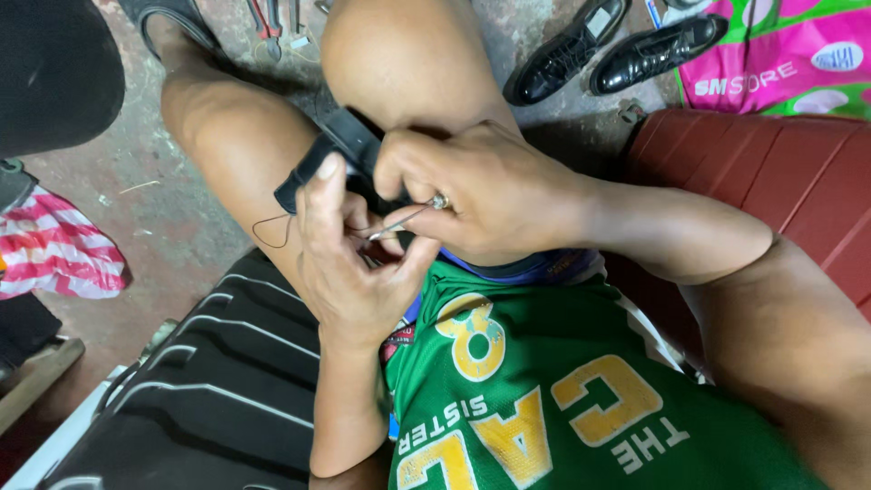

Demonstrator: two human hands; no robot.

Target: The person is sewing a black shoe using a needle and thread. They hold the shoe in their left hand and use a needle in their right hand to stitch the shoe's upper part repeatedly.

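Black strap (pixel 331 150) stitched against the knee, little clearance.
Left hand (pixel 349 263) gripped the strap edge; right hand (pixel 481 195) pinched a thin metal awl (pixel 404 218); thread (pixel 272 231) looped loose.

black shoes (pixel 617 50) (paired) on stained floor (pixel 172 227)

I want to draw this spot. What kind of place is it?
Probably a shoe repair spot. A pair of black shoes sits on the rough floor, pliers lie nearby, and both hands work a black strap with a needle.

You see a thin shiny metal awl (pixel 404 218), a matt black strap (pixel 331 154), and glossy black leather shoes (pixel 617 50).
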